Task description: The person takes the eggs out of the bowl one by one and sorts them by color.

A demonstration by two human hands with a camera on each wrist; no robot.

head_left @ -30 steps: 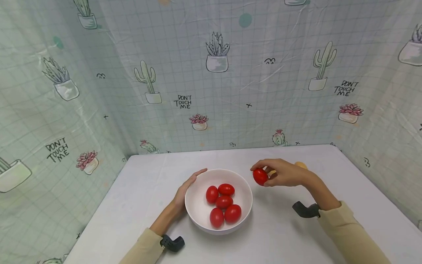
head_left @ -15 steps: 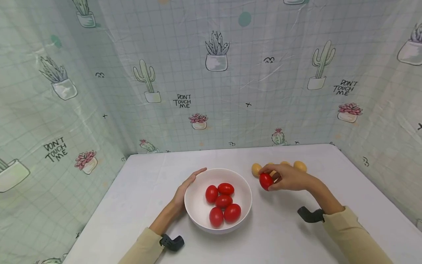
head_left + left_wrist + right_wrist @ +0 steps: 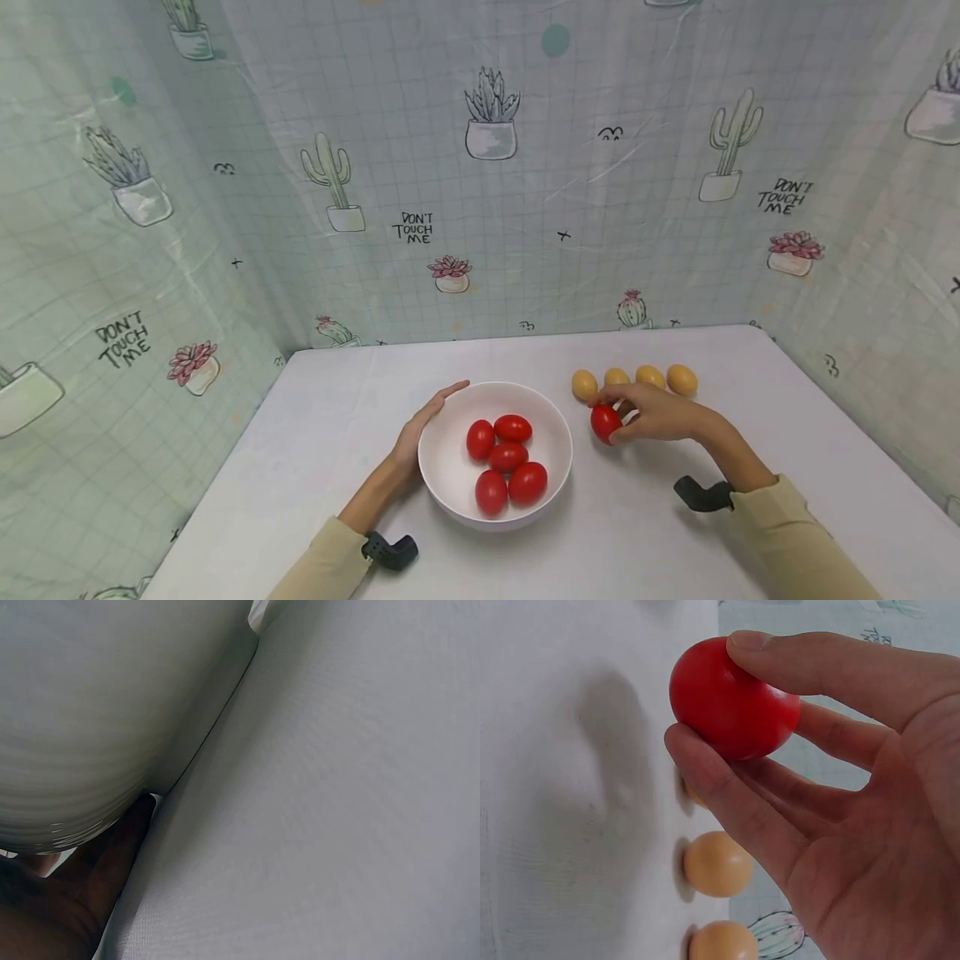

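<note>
1 second on, resting straight-fingered left hand (image 3: 411,436) on bowl (image 3: 452,479), gripping 1 red egg (image 3: 604,424) farther off in right hand (image 3: 654,412), apparently removing it.

Head view: moderate, even, diffuse light, apparently from above. White tabletop (image 3: 315,446) reads pale; printed backdrop (image 3: 480,196) is greyer at centre, greener at left, with thin sheen along creases; its lettering (image 3: 415,227) is legible. Soft shadows lie under the right sleeve (image 3: 795,529) and below the white bowl (image 3: 452,467). Red eggs (image 3: 509,457) carry faint glints.

Left wrist view: dim, grey, low contrast. Bowl wall shows banded streaks; left hand (image 3: 79,896) sits in near-darkness.

Right wrist view: subdued. Held red egg (image 3: 731,701) shows a soft highlight; a broad, blurred shadow crosses the tabletop; yellow eggs (image 3: 718,864) are softly shaded.
</note>
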